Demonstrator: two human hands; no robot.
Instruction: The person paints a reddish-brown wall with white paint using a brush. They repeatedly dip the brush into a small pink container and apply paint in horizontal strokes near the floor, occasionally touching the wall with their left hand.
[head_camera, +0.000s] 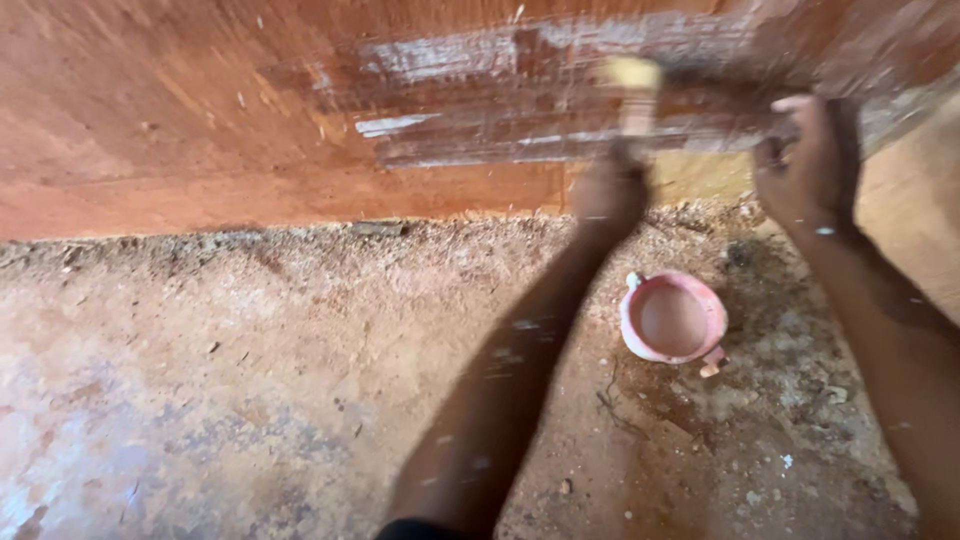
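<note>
The left hand (608, 195) has its grip closed around a brush (632, 92), whose pale bristles touch the reddish wooden board (200, 110) at twelve o'clock. The right hand (812, 165) clenches the board's edge. A pink cup (673, 318) stands on the floor (250, 380) between both arms.

One view only, head cam; worn high, looks down and fwd over the person's own arms; faces a reddish wooden panel (200, 110) across the top of frame, dusty floor (250, 400) filling the lower part; close range, arms reach in from bottom and right edge; picture blurred; no 2nd view, so no shared area.
</note>
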